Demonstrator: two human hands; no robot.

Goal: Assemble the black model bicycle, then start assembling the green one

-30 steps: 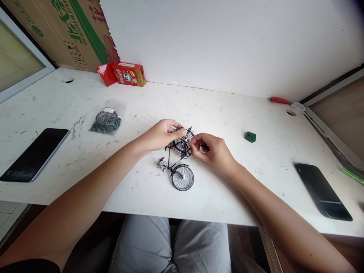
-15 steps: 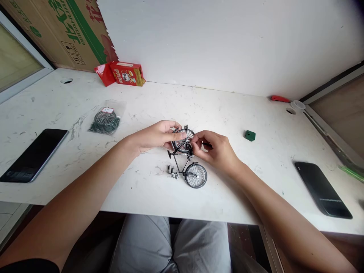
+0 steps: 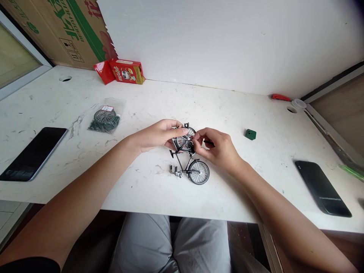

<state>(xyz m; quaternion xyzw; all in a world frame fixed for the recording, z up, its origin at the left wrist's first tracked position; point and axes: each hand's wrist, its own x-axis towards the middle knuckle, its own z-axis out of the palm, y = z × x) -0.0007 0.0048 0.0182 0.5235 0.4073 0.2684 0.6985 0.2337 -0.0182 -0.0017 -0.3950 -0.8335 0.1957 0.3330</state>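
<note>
A small black model bicycle lies tilted on its side, handlebars pointing left and its lower wheel near the table's front. My left hand is closed around the upper wheel, thumb on top by the hub and fingers beneath. At the right side of that same wheel, my right hand pinches a thin tool with a black handle. Its tip meets the wheel near the hub, though fingertips partly hide it, and I cannot tell its exact kind.
Left of my hands lie a clear bag of dark wheel parts and a phone. A red box stands at the back. To the right are a green block, a dark phone-like slab and a red object.
The model bicycle and both hands have shifted slightly right, with the lower wheel a little higher in view. Both grips stay the same.
</note>
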